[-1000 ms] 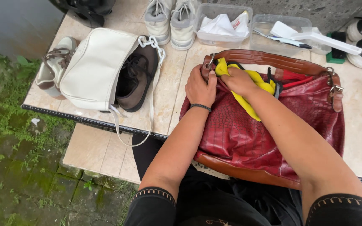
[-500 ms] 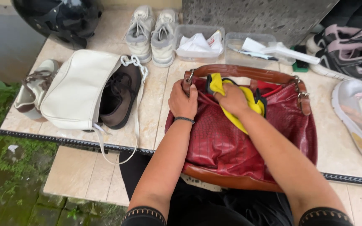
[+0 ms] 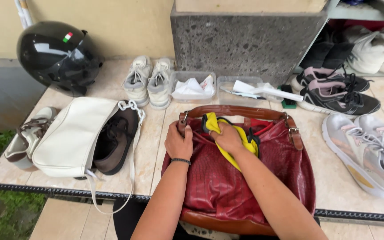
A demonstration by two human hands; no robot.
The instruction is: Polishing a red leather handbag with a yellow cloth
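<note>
Red textured leather bag (image 3: 227,186), soft yellow cloth (image 3: 238,144)

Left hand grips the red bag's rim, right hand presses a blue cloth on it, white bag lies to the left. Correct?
Not quite: the cloth is yellow, not blue. The head view shows the left hand gripping the rim of the red bag, the right hand pressing the cloth on it, and the white bag lying to the left.

The red handbag (image 3: 227,186) looks like glossy, embossed leather; the yellow cloth (image 3: 227,142) is soft and matt; the helmet (image 3: 56,55) shiny plastic; the tabletop (image 3: 334,178) polished tile.
</note>
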